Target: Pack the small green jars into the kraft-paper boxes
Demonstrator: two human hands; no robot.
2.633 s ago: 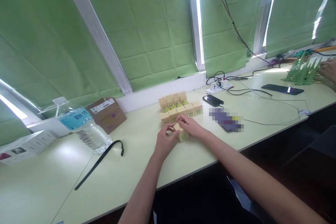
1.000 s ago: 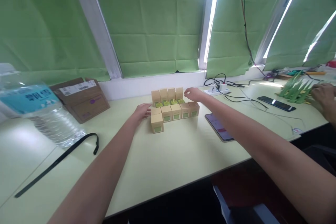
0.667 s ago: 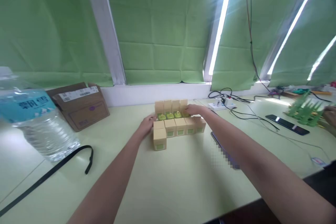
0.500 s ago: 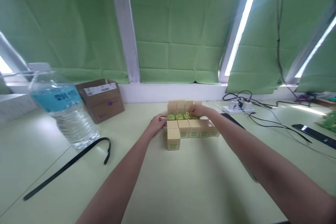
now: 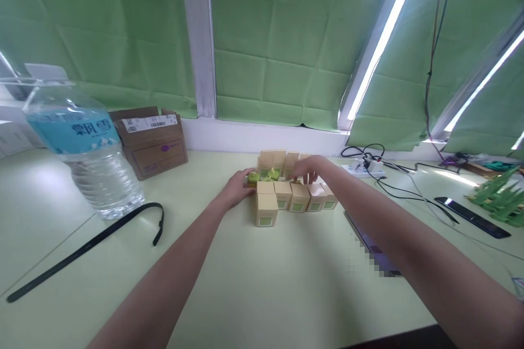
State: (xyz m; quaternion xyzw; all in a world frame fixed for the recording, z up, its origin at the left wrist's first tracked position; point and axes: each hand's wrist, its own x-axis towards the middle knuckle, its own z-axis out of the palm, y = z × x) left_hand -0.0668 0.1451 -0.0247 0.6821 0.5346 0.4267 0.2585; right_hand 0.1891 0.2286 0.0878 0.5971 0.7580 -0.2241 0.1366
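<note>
My left hand (image 5: 237, 188) is at the left end of the small cardboard boxes, its fingers closed around a small green object (image 5: 253, 177). Beside that lies another green piece (image 5: 272, 174), its details blurred. My right hand (image 5: 308, 167) reaches between the two rows with fingers curled downward; whatever is at its fingertips is hidden. Behind the green pieces stands the back row of tan boxes (image 5: 279, 159). In front is a row of similar boxes (image 5: 299, 196) with green labels, and one box (image 5: 266, 210) juts out nearest to me.
At left stand a large water bottle (image 5: 88, 158) and a brown carton (image 5: 153, 147), with a black strap (image 5: 85, 251) before them. On the right are a power strip (image 5: 362, 169) with cables, a dark phone (image 5: 470, 217), a flat device (image 5: 379, 253) under my forearm and a green plant (image 5: 499, 196).
The green pieces between the rows have shifted left and tilted, one now at my left hand. My right hand has moved slightly left over the boxes. The camera view has shifted.
</note>
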